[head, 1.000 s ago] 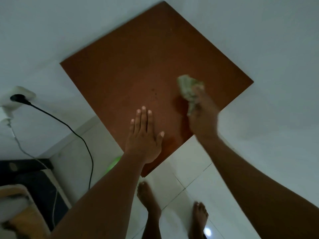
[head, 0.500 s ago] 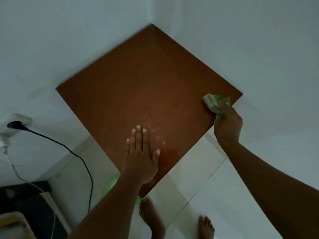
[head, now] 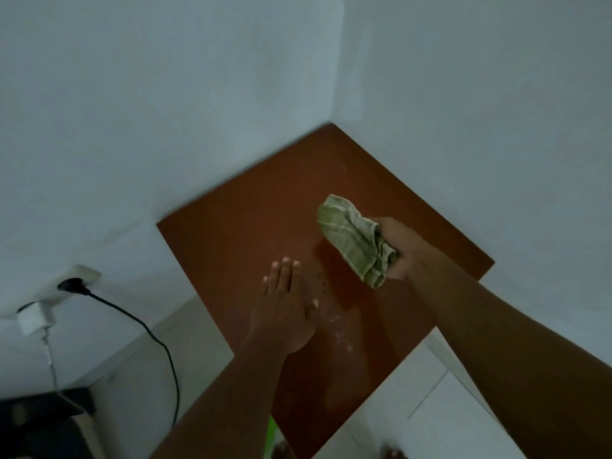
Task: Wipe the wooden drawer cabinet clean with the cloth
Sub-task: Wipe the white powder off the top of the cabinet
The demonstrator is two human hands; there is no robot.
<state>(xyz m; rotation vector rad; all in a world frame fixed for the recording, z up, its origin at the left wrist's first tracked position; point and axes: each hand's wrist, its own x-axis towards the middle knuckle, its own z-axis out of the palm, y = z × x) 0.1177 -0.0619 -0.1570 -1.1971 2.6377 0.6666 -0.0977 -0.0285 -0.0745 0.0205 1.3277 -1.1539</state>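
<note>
Head view, looking down into a room corner. I see the reddish-brown top panel of the wooden drawer cabinet (head: 265,226) set against two pale walls (head: 165,111); only the top is visible, and the drawer fronts are hidden beneath it.

My right hand (head: 400,248) is closed around a bunched green cloth (head: 356,240), fingers wrapped about its lower end, palm turned partly upward. The free end of the cloth projects ahead and to the left of these fingers. It looks lifted off the panel, though I cannot tell whether any part touches the wood.

My left hand (head: 284,313) lies flat and open on the panel, holding nothing, fingers (head: 281,270) pointing toward the corner.

Pale specks and smears (head: 334,323) lie just right of the left thumb, nearer me than the cloth. Darker dots (head: 323,279) sit between the two hands.

Risks, as I judge them:
- A stroke made with the cloth held as a tight wad could push the specks over the near edge onto the tiled floor (head: 430,425), not gather them.
- The left palm rests on unwiped wood; the patch beneath it may be missed, or smeared if the hand slides.
- The far corner lies well beyond both sets of fingers, so a short reach could leave it dusty.
- The black cable (head: 152,339) and wall socket (head: 71,283) lie well left of the left fingers; a damp cloth swung that way would be unwise.
</note>
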